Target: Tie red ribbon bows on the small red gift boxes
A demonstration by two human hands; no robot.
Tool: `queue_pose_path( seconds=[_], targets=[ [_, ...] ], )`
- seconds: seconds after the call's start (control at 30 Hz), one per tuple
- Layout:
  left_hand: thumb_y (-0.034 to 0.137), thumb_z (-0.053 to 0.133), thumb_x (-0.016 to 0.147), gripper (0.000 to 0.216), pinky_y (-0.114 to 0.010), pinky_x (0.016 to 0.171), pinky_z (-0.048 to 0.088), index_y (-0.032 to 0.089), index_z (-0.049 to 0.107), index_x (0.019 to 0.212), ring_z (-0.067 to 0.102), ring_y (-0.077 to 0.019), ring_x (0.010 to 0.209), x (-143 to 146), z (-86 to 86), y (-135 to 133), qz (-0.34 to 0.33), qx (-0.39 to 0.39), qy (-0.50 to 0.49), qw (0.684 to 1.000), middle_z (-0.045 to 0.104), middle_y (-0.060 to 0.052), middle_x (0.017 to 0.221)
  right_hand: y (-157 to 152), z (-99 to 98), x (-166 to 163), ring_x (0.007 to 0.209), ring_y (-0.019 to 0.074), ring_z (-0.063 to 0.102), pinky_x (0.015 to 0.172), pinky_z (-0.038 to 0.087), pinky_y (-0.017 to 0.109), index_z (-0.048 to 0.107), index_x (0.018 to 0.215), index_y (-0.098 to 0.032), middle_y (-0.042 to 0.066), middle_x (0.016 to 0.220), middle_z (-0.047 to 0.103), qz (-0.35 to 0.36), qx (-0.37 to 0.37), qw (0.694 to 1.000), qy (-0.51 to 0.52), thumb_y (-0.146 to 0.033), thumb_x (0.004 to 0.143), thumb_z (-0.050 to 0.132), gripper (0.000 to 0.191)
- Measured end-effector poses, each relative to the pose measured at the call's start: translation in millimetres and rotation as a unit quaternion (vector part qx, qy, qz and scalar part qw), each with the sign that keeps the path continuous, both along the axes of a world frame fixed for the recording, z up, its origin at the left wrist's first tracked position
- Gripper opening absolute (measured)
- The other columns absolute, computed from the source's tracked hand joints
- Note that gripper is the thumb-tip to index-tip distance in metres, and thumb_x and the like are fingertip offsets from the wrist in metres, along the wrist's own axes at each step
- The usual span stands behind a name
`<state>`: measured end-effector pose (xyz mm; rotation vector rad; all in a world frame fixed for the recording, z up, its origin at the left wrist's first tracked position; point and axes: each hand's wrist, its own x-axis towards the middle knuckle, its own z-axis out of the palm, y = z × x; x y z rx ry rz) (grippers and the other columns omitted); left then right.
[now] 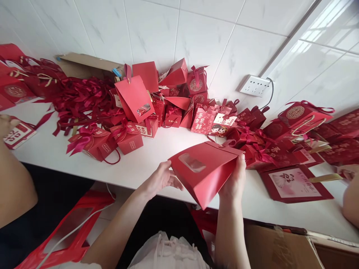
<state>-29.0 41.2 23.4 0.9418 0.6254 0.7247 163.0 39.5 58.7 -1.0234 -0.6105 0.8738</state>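
A red paper gift box [207, 168] with a clear window and a ribbon loop at its top is held tilted above the front of the table. My right hand [234, 179] grips it along its right side, thumb up near the top edge. At the box's left corner is my left hand [159, 179], its fingers apart and loosely curled; one fingertip seems to touch the corner. Behind the box on the table stand small red boxes with ribbon bows [127, 138] and a similar windowed red box [134, 99].
Dark red ribbons [81, 93] lie heaped at the back left by an open carton [92, 61]. More red gift boxes [294, 116] crowd the right. Another person's hand [7, 125] is at the far left, and another [349, 172] at the right. A power strip [255, 85] hangs on the tiled wall.
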Motion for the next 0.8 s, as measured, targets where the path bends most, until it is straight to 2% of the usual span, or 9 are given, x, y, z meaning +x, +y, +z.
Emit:
queue_pose_path(
  seconds=[0.1,0.17,0.23,0.3,0.37,0.5,0.63,0.8],
  targets=[
    [0.049,0.058,0.078,0.060,-0.042,0.095,0.045,0.024,0.046,0.131,0.063,-0.0254,0.103,0.0,-1.5,-4.3,-0.033,0.083,0.013,0.996,0.062,-0.010,0.120,-4.8,-5.6,5.8,0.057,0.0140,0.054,0.053,0.046,0.027,0.053,0.071,-0.021,-0.003,0.064,0.057,0.014,-0.051,0.999,-0.001,-0.045,0.076,0.062,0.026],
    [0.040,0.067,0.072,0.068,-0.044,0.099,0.042,0.025,0.043,0.133,0.054,-0.0283,0.118,0.3,-2.4,-8.6,-0.052,0.124,0.010,0.991,0.055,-0.010,0.129,-10.8,-7.5,8.3,0.044,0.0091,0.039,0.043,0.037,0.024,0.041,0.062,-0.021,-0.007,0.053,0.043,0.017,-0.078,0.997,-0.015,-0.036,0.072,0.067,0.031],
    [0.037,0.067,0.071,0.066,-0.047,0.098,0.042,0.024,0.044,0.132,0.054,-0.0296,0.118,-0.9,-2.8,-12.9,-0.073,0.151,0.007,0.986,0.054,-0.012,0.130,-16.5,-6.7,8.8,0.042,0.0073,0.031,0.040,0.033,0.023,0.036,0.059,-0.021,-0.008,0.052,0.036,0.030,-0.085,0.996,-0.018,-0.034,0.071,0.067,0.036],
    [0.035,0.069,0.070,0.067,-0.049,0.097,0.042,0.024,0.044,0.132,0.058,-0.0288,0.111,-4.2,-2.2,-16.5,-0.096,0.169,0.029,0.980,0.056,-0.012,0.128,-20.6,-4.1,7.7,0.043,0.0074,0.030,0.039,0.032,0.023,0.038,0.059,-0.021,-0.007,0.053,0.036,0.067,-0.082,0.994,-0.030,-0.039,0.074,0.065,0.035],
    [0.032,0.073,0.066,0.075,-0.048,0.099,0.041,0.024,0.041,0.134,0.059,-0.0280,0.109,-8.7,-0.8,-19.2,-0.125,0.182,0.056,0.974,0.056,-0.012,0.129,-22.8,-1.9,6.0,0.043,0.0079,0.031,0.040,0.032,0.023,0.042,0.058,-0.021,-0.006,0.053,0.038,0.112,-0.072,0.989,-0.061,-0.044,0.075,0.064,0.036],
    [0.030,0.081,0.060,0.089,-0.046,0.102,0.040,0.024,0.037,0.138,0.052,-0.0296,0.119,-16.3,3.3,-24.1,-0.174,0.197,0.125,0.957,0.051,-0.011,0.136,-24.7,-4.1,4.6,0.047,0.0095,0.040,0.044,0.038,0.023,0.051,0.062,-0.021,-0.005,0.056,0.048,0.170,-0.063,0.977,-0.114,-0.048,0.072,0.067,0.033],
    [0.032,0.084,0.057,0.097,-0.043,0.103,0.040,0.026,0.035,0.140,0.050,-0.0310,0.123,-19.8,6.7,-29.7,-0.189,0.200,0.189,0.943,0.049,-0.010,0.139,-25.5,-9.8,4.5,0.049,0.0105,0.045,0.046,0.041,0.023,0.056,0.070,-0.022,-0.005,0.058,0.052,0.175,-0.093,0.972,-0.125,-0.047,0.071,0.069,0.028],
    [0.031,0.082,0.061,0.096,-0.042,0.104,0.041,0.027,0.031,0.142,0.049,-0.0299,0.124,-21.2,13.5,-34.3,-0.184,0.210,0.200,0.939,0.047,-0.009,0.141,-24.8,-7.3,2.2,0.051,0.0107,0.045,0.046,0.042,0.023,0.056,0.066,-0.022,-0.004,0.059,0.053,0.172,-0.083,0.974,-0.119,-0.052,0.068,0.067,0.031]
  ],
)
